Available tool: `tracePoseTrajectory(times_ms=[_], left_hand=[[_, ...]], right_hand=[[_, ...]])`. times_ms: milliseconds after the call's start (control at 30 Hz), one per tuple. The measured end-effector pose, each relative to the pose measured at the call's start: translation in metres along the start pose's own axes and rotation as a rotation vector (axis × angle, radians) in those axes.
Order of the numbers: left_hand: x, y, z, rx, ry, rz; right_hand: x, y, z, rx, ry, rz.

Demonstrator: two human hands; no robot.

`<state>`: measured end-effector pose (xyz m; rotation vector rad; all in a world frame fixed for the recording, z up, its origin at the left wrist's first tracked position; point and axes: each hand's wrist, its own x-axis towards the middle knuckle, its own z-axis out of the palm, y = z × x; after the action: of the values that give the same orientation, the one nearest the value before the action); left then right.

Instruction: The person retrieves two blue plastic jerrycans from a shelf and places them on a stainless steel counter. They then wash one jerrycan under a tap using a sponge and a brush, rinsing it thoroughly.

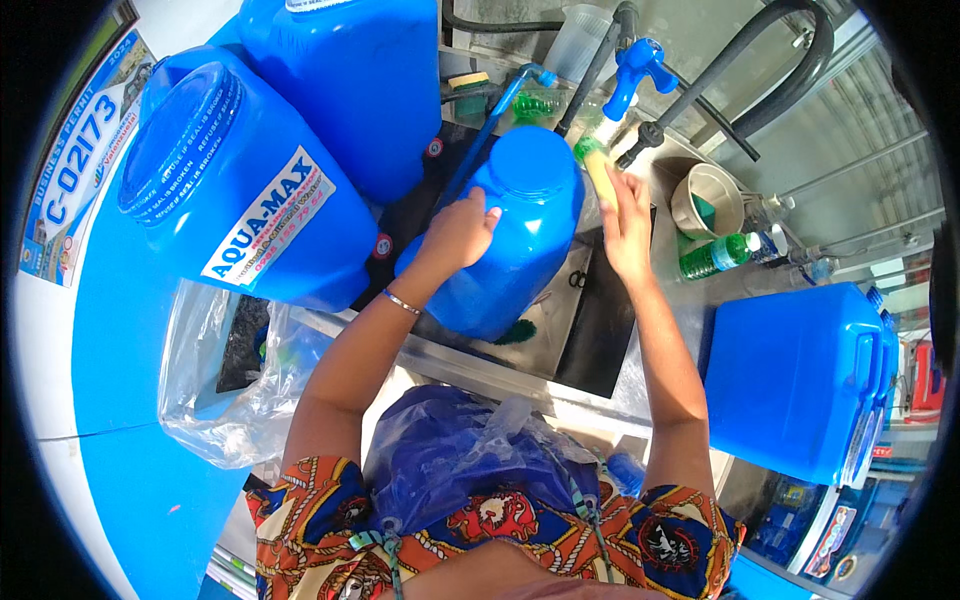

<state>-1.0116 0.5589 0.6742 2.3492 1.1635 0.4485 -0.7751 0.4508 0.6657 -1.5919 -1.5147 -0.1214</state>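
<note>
A blue plastic water container [499, 277] with a round blue cap [531, 161] stands tilted over the sink opening in front of me. My left hand [459, 229] grips its shoulder on the left side, where a handle may be hidden beneath the fingers. In my right hand [628, 221] is a yellow sponge [600, 180], held to the right of the cap. The sponge's far end meets something green and translucent [589, 146] below a blue tap [637, 75]; I cannot tell exactly what that green thing is.
Two larger blue containers [255, 187] [345, 97] crowd the left. More containers [787, 382] stand at right. A beige tub [705, 199] and a bottle of green liquid [716, 255] line the counter. Scissors [578, 278] and a dark green pad [517, 332] lie in the sink area. Black hoses [814, 67] arch behind.
</note>
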Motion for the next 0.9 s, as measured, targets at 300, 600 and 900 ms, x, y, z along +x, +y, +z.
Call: tracePoseTrajectory(times_ms=[300,600,900], left_hand=[[-0.016,0.041,-0.001,0.007,-0.124,0.087],[-0.014,0.034,0.007,-0.026,-0.085,0.089],[0.019,0.011,0.017,0.098,0.057,0.041]], right_hand=[[0.068,-0.047,0.01,-0.417,-0.246,-0.179],[0.062,-0.008,0.012,-0.324,0.034,-0.026],[-0.048,-0.057,0.113,0.222,-0.358,-0.173]])
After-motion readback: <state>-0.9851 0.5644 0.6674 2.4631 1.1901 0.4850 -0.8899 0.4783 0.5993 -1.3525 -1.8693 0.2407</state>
